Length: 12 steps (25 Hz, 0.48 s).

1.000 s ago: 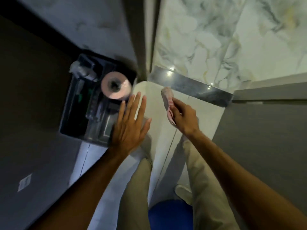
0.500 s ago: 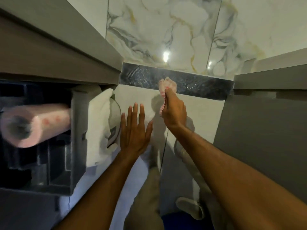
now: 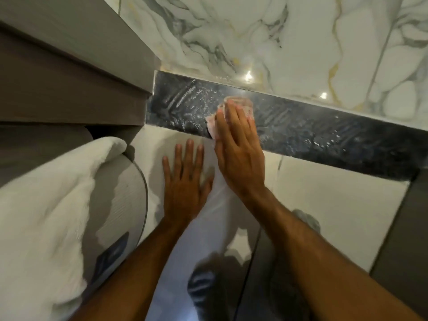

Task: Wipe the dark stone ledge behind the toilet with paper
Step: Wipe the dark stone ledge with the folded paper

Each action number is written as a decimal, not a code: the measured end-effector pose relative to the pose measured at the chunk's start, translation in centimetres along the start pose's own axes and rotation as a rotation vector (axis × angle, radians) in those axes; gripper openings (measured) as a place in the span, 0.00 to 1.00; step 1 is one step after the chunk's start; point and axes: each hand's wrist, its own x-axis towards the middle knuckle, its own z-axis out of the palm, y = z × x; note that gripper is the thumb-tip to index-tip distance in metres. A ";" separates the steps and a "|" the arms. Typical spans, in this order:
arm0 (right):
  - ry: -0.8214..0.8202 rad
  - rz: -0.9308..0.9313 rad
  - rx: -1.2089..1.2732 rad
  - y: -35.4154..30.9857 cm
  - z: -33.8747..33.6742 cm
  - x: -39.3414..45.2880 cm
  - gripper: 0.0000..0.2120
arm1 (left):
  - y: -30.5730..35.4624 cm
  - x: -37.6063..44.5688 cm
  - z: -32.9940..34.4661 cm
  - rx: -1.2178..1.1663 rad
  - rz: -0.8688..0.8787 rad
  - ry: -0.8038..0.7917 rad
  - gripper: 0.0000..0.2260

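Note:
The dark stone ledge [image 3: 312,133] runs across the view as a glossy black strip with pale streaks, between the marble wall above and a white panel below. My right hand [image 3: 238,149] lies flat on the ledge's middle-left part and presses a wad of pink paper [image 3: 240,105] onto it; the paper shows past my fingertips and at my thumb side. My left hand [image 3: 185,179] rests open with fingers spread on the white panel [image 3: 335,193] just below the ledge, holding nothing.
A marble-patterned wall [image 3: 278,42] rises behind the ledge. A grey cabinet edge [image 3: 69,77] juts out at upper left. A white towel [image 3: 46,216] drapes over a grey round-edged object [image 3: 122,205] at lower left. A grey partition [image 3: 407,239] stands at right.
My right hand has moved up from the white panel onto the ledge and flattened the paper against it. The view has swung closer; the paper roll holder has left the frame.

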 end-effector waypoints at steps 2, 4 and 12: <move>0.059 -0.069 -0.008 1.3 1.9 0.5 0.26 | -1.0 -0.3 2.1 -0.009 0.036 0.102 0.33; 0.055 -0.069 -0.043 2.4 3.0 0.7 0.28 | -1.2 -0.4 3.0 -0.036 0.046 0.126 0.32; -0.090 -0.101 -0.125 2.8 2.0 -0.2 0.30 | -1.3 -0.1 2.9 -0.111 0.000 0.134 0.33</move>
